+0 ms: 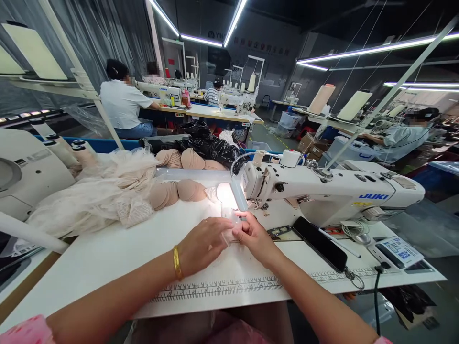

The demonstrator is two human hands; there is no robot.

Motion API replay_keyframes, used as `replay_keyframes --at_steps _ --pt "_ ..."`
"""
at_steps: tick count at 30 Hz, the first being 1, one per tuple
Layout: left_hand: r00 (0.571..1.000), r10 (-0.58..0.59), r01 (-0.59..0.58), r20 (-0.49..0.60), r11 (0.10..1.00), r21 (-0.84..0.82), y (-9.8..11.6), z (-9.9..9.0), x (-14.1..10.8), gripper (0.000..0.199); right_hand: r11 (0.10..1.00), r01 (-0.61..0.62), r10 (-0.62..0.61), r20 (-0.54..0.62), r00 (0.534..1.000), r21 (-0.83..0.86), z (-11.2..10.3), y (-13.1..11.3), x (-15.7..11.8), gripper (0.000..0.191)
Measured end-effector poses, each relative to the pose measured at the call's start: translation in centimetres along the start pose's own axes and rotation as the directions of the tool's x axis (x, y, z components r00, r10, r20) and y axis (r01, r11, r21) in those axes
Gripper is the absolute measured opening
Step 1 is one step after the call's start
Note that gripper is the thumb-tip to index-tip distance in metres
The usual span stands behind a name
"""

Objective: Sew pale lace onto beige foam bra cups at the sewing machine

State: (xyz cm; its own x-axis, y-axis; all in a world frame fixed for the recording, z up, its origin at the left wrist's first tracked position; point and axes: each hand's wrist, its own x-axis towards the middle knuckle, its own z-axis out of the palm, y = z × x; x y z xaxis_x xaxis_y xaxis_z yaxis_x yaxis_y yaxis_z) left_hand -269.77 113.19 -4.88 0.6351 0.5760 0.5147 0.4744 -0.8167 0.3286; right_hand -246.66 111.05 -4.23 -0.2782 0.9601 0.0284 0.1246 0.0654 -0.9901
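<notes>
A small piece of pale sheer fabric [229,233] lies under the lit needle area of a white sewing machine [322,191]. My right hand [256,239] pinches the fabric's right side between thumb and fingers. On its left side, my left hand [206,242], with a gold bracelet at the wrist, rests with fingers stretched and the thumb apart, fingertips touching the fabric. Just beyond, a bright lamp [238,193] shines on a beige cup by the machine head. Stacked beige cups [164,195] lie to the left of it.
Cream lace fabric [96,191] is heaped at the left. A black phone [320,243] and small scissors [279,232] lie right of my hands. A printed ruler [229,286] runs along the front edge. Black plastic bags [211,143] sit behind; other people work at machines farther back.
</notes>
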Motion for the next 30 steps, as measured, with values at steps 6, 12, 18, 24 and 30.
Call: replay_keyframes --at_steps 6,12,18,24,30 --pt "0.839 -0.487 0.457 -0.243 0.873 -0.172 2.9 -2.8 -6.0 0.034 0.888 0.043 0.053 -0.195 0.979 0.458 3.9 -2.0 -1.7 0.045" --pt "0.675 -0.315 0.605 0.667 -0.28 -0.745 9.2 -0.6 -7.3 0.063 0.837 0.058 0.119 -0.284 0.951 0.544 6.4 -1.4 -3.7 0.037" --pt "0.549 -0.744 0.179 0.382 -0.342 -0.923 8.4 -1.0 -3.0 0.033 0.926 -0.003 0.14 -0.335 0.932 0.377 7.4 1.2 -8.8 0.048" --pt "0.458 -0.712 0.188 0.533 -0.508 -0.84 8.6 -1.8 -1.4 0.03 0.942 -0.007 0.106 -0.278 0.955 0.336 6.6 0.6 -8.8 0.066" --pt "0.452 -0.739 0.125 0.5 -0.502 -0.856 8.8 -1.5 -1.4 0.038 0.952 0.015 0.092 -0.332 0.939 0.305 6.7 1.3 -8.1 0.064"
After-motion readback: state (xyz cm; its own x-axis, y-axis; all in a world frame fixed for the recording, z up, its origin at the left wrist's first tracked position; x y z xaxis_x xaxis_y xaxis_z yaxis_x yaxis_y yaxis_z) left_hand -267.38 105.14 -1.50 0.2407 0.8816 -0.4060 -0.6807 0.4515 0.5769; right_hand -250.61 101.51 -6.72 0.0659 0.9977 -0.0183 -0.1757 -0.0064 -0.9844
